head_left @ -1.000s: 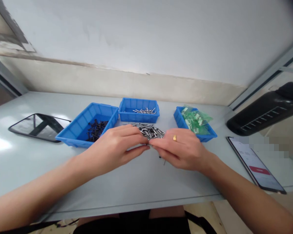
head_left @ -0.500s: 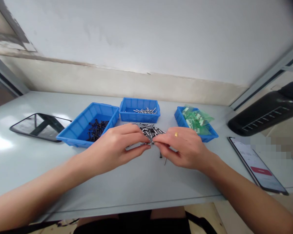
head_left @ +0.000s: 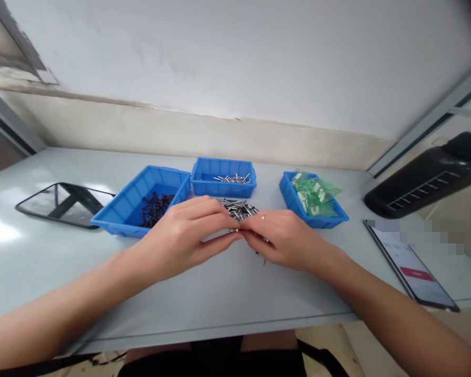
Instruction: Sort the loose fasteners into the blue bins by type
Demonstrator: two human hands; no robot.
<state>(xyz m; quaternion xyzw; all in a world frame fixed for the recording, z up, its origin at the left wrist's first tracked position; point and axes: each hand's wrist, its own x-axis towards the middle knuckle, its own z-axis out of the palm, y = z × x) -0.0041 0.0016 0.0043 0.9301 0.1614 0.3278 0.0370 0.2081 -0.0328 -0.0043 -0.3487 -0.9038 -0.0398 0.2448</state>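
My left hand [head_left: 192,230] and my right hand [head_left: 284,235] meet fingertip to fingertip in front of a pile of thin silver rivet-like pieces [head_left: 240,209]. Both are pinched closed. A tiny silver bit shows at the left fingertips, but most of whatever they hold is hidden. The right hand wears a ring. Beneath the right fingers, the end of a loose silver piece [head_left: 264,261] pokes out on the table. Black screws [head_left: 157,208] lie in the left blue bin [head_left: 120,204], beside my left hand. Behind the pile, the middle blue bin [head_left: 223,188] holds more silver pieces [head_left: 235,179].
At the right, a blue bin [head_left: 329,222] holds green plastic packets [head_left: 316,193]. A phone [head_left: 414,267] and a dark bottle [head_left: 416,180] are farther right. A black-framed clear panel [head_left: 65,204] lies at the left. The wall [head_left: 220,131] stands behind the table [head_left: 220,303].
My right hand has moved slightly left, closing the gap so its fingertips now touch the left ones. It covers more of the loose pieces beneath it. My left hand has barely moved.
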